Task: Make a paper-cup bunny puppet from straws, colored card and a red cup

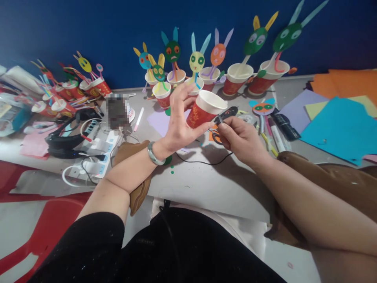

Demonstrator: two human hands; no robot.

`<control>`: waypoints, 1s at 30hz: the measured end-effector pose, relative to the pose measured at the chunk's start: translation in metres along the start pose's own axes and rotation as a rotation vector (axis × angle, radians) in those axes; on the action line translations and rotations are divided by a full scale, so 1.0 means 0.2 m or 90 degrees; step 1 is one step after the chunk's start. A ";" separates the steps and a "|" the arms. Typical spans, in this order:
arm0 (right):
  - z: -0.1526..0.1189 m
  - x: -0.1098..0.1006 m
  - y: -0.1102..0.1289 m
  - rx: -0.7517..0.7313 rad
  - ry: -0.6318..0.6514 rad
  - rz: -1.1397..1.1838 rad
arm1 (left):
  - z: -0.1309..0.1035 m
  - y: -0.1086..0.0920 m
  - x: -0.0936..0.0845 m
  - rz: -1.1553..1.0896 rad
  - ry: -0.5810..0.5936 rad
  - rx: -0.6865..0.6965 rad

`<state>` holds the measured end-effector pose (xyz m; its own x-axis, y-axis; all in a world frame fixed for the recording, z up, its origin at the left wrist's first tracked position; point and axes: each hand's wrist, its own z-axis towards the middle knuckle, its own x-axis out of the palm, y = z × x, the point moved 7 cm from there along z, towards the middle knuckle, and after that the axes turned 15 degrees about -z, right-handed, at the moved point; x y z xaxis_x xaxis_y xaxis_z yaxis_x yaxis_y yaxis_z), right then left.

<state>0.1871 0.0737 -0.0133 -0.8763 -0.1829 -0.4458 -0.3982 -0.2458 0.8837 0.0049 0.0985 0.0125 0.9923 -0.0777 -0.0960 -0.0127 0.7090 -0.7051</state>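
Note:
A red paper cup (203,110) with gold print and a white inside is tilted in my left hand (184,114), its mouth facing up and right. The thumb lies along the cup's lower side and the fingers curl over its far side. My right hand (243,137) pinches dark scissors (217,136), mostly hidden by the fingers. Their dark tip is close to the cup's right side; I cannot tell if it touches. Behind the cup stand several finished paper-cup figures with rabbit-eared paper heads, among them an orange head (218,54) and a green head (255,40).
At right lie blue paper (338,127), orange paper (347,84), a white marker (277,135) and a cat-like paper head (262,107). To the left are a power strip (107,151), a black headset (66,137) and more cup figures. A black cable (203,162) crosses the table.

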 end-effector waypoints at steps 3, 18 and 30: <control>0.00 0.04 -0.01 0.040 0.075 0.165 | 0.01 0.09 0.01 -0.200 0.016 -0.156; -0.02 -0.01 0.05 -0.021 0.038 -0.038 | 0.00 0.09 0.09 -0.355 0.142 -0.411; -0.07 -0.08 0.12 -0.162 -0.158 -0.717 | 0.01 0.09 0.07 -0.257 0.151 -0.366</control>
<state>0.1959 0.0572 0.0127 -0.1052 0.4413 -0.8912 -0.9394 -0.3381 -0.0565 0.0187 0.1111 -0.0004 0.8807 -0.4508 0.1452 0.2206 0.1190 -0.9681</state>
